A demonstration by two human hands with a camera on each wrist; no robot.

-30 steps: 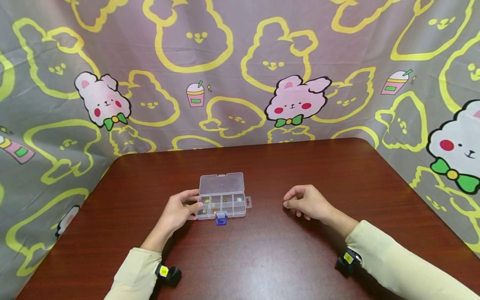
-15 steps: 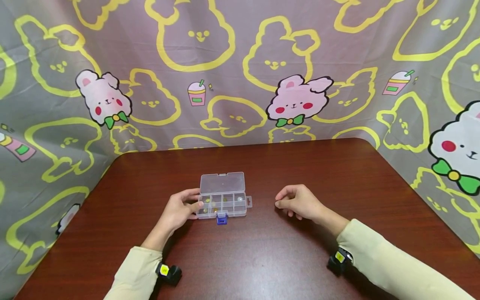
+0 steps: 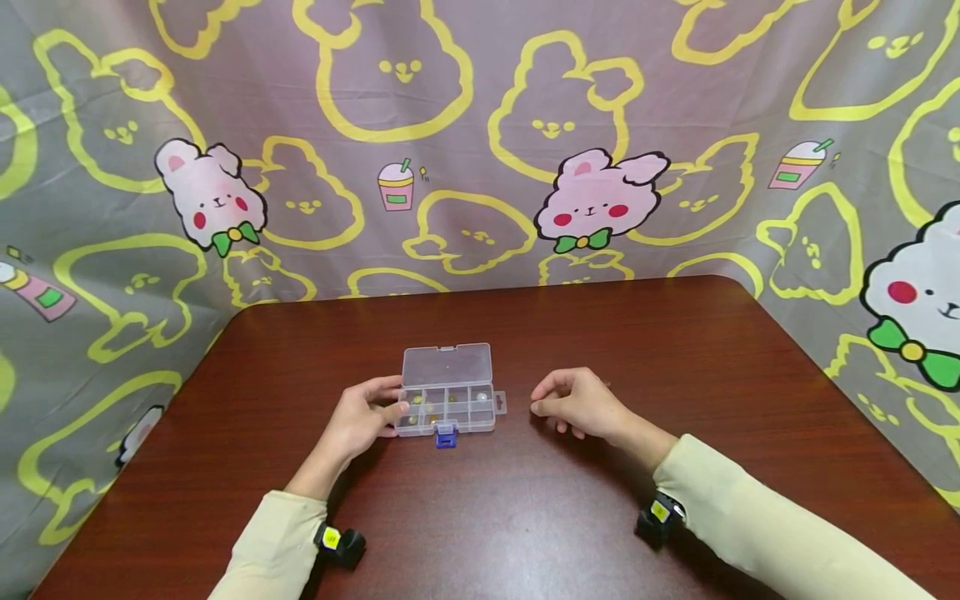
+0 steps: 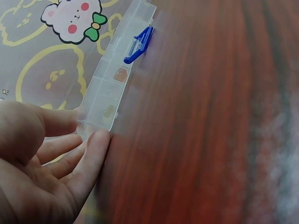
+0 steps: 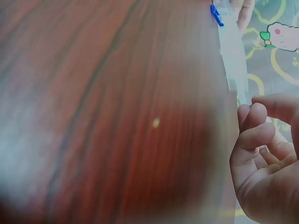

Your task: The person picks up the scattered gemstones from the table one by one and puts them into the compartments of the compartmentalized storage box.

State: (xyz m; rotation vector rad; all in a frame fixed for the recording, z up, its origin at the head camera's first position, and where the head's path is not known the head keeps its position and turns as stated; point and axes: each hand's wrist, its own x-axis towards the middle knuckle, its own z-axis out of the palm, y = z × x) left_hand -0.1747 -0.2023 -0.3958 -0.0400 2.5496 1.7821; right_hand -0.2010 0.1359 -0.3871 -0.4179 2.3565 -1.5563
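Observation:
A clear plastic compartment box [image 3: 482, 417] lies on the table with its lid [image 3: 447, 367] tipped back and its blue latch [image 3: 446, 438] hanging at the front. Small coloured beads sit in several compartments; an orange bead [image 4: 120, 74] and a greenish one [image 4: 109, 111] show through the wall. My left hand [image 3: 363, 419] grips the box's left end, thumb over the front corner, other fingers around the side. My right hand [image 3: 581, 404] hovers to the right of the box, thumb and index tips together [image 5: 258, 113]. I cannot tell whether something small is pinched there.
The dark red-brown wooden table [image 3: 480, 517] extends around the box. A patterned curtain [image 3: 465, 83] with rabbit faces hangs behind and along both sides. Each wrist carries a black camera; the left one [image 3: 347, 547] is near the table. A small yellow spot [image 5: 156, 122] shows on the tabletop.
My right hand has moved steadily left towards the box, its fingers staying in the same pose. The left hand and the box have held their place.

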